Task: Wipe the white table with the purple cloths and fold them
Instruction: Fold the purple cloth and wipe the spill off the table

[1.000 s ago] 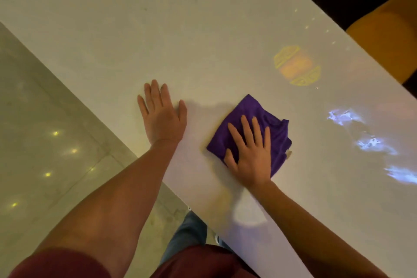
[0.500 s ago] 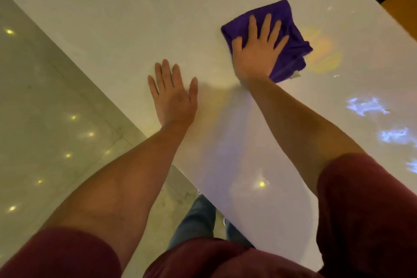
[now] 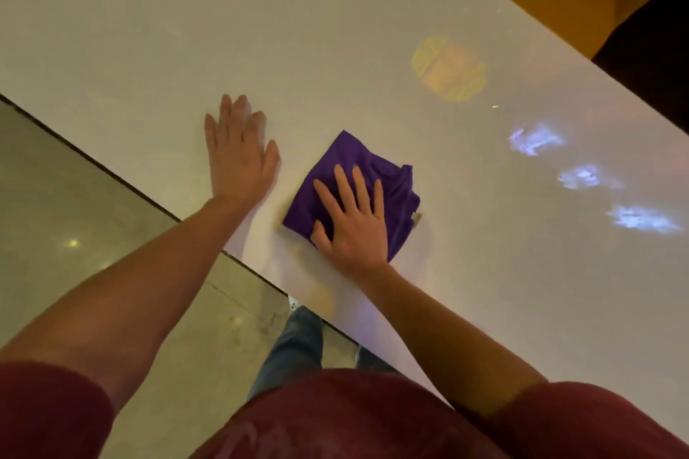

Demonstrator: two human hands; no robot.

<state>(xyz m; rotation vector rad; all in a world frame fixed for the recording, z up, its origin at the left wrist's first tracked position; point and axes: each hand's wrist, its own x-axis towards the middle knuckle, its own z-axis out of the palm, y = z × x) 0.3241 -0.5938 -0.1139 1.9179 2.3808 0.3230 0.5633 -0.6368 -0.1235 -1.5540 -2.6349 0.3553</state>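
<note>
Cloth: one purple cloth (image 3: 367, 181) is seen, bunched into a rough square, lying flat on the white tabletop (image 3: 261, 30) close to its near edge; no second cloth is in view.
Right hand: the right hand (image 3: 354, 224) is laid open, fingers spread, palm pressed down on the cloth; nothing is gripped, the cloth is only pinned under the palm.
Left hand: the left hand (image 3: 238, 156) is laid open and flat on the bare tabletop, just beside the cloth on its left and not touching it; its fingertips are blurred.
Change: half a second ago the cloth had been pushed well out towards the far edge with the right arm stretched; it has now been drawn back to the near edge, roughly where it lay a second ago. The left hand has stayed planted in much the same place.
Meaning: one full out-and-back stroke is judged to have been made, so wiping is under way and folding has not been started.
Surface: coloured reflections, a yellow-orange round patch (image 3: 449, 69) and bluish-white flecks (image 3: 581, 175), are seen towards the right side of the tabletop.
Writing: no brand or readable text is seen; a small pale tag (image 3: 418, 215) shows at the cloth's right edge, too small to read.
</note>
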